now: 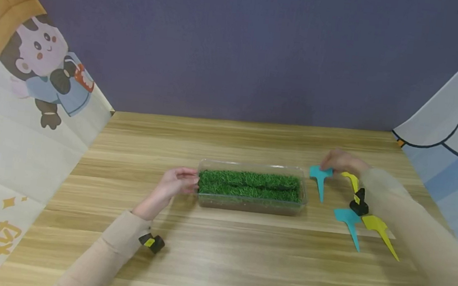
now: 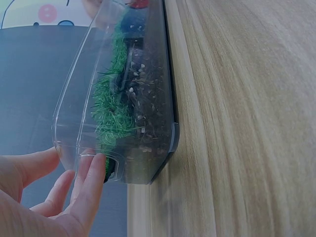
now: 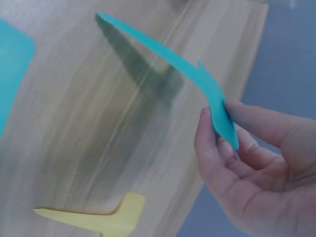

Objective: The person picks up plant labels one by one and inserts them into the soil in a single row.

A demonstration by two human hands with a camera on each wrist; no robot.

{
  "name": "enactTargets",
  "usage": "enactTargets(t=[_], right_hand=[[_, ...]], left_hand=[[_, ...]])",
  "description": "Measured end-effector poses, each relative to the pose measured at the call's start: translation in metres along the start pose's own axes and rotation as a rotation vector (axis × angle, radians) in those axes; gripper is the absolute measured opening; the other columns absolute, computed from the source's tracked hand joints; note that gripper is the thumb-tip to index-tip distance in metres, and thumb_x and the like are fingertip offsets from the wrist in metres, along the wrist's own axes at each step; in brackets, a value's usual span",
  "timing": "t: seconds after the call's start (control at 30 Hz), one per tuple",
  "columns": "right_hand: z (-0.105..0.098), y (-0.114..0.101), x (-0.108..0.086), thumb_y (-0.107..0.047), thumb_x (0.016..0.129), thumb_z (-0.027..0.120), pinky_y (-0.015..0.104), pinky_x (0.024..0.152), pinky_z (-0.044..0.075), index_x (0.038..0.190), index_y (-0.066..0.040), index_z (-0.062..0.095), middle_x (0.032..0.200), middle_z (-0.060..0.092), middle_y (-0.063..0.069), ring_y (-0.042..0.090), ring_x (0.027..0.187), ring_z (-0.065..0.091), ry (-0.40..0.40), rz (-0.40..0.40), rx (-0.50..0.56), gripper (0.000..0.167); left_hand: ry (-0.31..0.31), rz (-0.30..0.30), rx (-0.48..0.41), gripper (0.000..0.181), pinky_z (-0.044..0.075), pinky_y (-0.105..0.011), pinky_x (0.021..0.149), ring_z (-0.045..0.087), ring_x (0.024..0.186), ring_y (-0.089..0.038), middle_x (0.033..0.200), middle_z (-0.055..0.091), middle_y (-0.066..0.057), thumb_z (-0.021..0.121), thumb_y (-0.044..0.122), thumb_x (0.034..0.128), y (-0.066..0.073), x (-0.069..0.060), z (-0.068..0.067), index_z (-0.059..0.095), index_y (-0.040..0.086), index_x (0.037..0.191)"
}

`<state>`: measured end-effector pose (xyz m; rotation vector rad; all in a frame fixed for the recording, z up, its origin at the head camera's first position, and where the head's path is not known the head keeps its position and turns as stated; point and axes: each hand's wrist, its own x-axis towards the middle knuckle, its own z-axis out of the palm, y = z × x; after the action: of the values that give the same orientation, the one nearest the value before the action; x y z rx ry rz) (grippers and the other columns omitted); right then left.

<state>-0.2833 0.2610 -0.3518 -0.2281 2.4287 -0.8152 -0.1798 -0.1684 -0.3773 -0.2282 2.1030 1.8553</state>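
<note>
Beside the right end of a clear box (image 1: 251, 167) on a wood-grain worktop (image 1: 217, 253), we find a blue T-shaped tag (image 1: 320, 179) pinched at its broad head between the thumb and fingers of the right hand (image 1: 341, 161), its stem slanting down with the tip at or very near the surface; we cannot tell whether it touches. At the opposite end, the left hand (image 1: 176, 182) rests extended, relaxed fingers against the box without gripping it. That light contact is where we see the first hazard: a push from the right could slide or turn the box, since neither of the hands has a firm hold of it. The tag looks thin and slightly bowed, so we judge it could flex or pivot in the pinch if its tip met the green turf (image 1: 249, 192), the dark gritty fill (image 2: 148, 94) below or the box's rim. Near the working arm, a second blue tag (image 1: 347, 215), a yellow tag (image 1: 376, 224) and another yellow one (image 1: 352, 180) lie loose, close to the right sleeve (image 1: 413, 227) and its black wrist camera (image 1: 358, 207), and we think a low sweep of that forearm could knock them out of place
</note>
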Motion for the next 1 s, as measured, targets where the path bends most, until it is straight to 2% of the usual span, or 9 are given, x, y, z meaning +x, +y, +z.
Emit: enactTargets(t=[0.07,0.17,0.27,0.37,0.5,0.77,1.0], right_hand=[[-0.001,-0.003,-0.003,-0.006,0.086,0.053,0.029,0.060,0.048,0.104,0.018,0.051,0.077,0.057,0.003,0.011,0.062,0.048,0.019,-0.019,0.012,0.030],[-0.002,-0.009,-0.008,-0.007,0.086,0.053,0.033,0.065,0.051,0.106,0.018,0.051,0.084,0.060,0.014,0.013,0.068,0.052,0.059,-0.053,0.019,0.032],[-0.004,-0.013,-0.012,-0.009,0.086,0.053,0.040,0.071,0.052,0.109,0.017,0.051,0.100,0.057,0.027,0.022,0.078,0.057,0.111,-0.064,0.020,0.034],[-0.007,-0.018,-0.017,-0.012,0.087,0.053,0.042,0.074,0.052,0.111,0.015,0.051,0.113,0.049,0.033,0.033,0.090,0.056,0.158,-0.063,0.021,0.037],[-0.012,-0.024,-0.024,-0.016,0.089,0.051,0.039,0.074,0.052,0.115,0.012,0.050,0.119,0.045,0.033,0.039,0.099,0.051,0.210,-0.060,0.042,0.039],[-0.017,-0.040,-0.035,-0.021,0.089,0.051,0.034,0.071,0.053,0.115,0.007,0.052,0.115,0.050,0.027,0.033,0.095,0.053,0.341,-0.083,0.083,0.038],[-0.013,-0.056,-0.043,-0.024,0.089,0.051,0.041,0.071,0.049,0.113,0.002,0.055,0.111,0.052,0.023,0.033,0.095,0.051,0.455,-0.123,0.058,0.036]], left_hand=[[-0.004,0.003,0.000,0.039,0.049,-0.037,0.086,0.060,0.090,-0.025,0.114,0.052,-0.025,0.055,-0.001,0.0828,0.000,0.000,0.000,0.043,-0.008,0.120],[-0.002,0.002,-0.005,0.039,0.049,-0.038,0.087,0.060,0.090,-0.026,0.114,0.052,-0.025,0.055,-0.002,0.0827,0.000,0.000,0.000,0.043,-0.008,0.119],[-0.005,0.005,-0.003,0.039,0.048,-0.039,0.087,0.059,0.091,-0.027,0.114,0.051,-0.026,0.055,-0.001,0.0830,-0.001,0.000,0.000,0.043,-0.008,0.120],[-0.004,0.004,0.004,0.039,0.049,-0.038,0.087,0.059,0.092,-0.027,0.114,0.052,-0.025,0.055,-0.001,0.0831,-0.001,0.000,0.000,0.044,-0.008,0.119],[-0.004,0.007,0.006,0.038,0.049,-0.038,0.086,0.060,0.090,-0.026,0.113,0.053,-0.025,0.055,-0.001,0.0830,-0.002,0.000,0.000,0.044,-0.008,0.119],[0.003,0.016,0.027,0.038,0.051,-0.036,0.083,0.060,0.088,-0.024,0.112,0.053,-0.022,0.055,0.000,0.0832,-0.002,-0.001,-0.002,0.045,-0.006,0.119],[-0.015,0.024,0.028,0.038,0.051,-0.036,0.083,0.060,0.089,-0.024,0.113,0.052,-0.022,0.055,0.001,0.0836,-0.002,0.000,-0.002,0.044,-0.007,0.120]])
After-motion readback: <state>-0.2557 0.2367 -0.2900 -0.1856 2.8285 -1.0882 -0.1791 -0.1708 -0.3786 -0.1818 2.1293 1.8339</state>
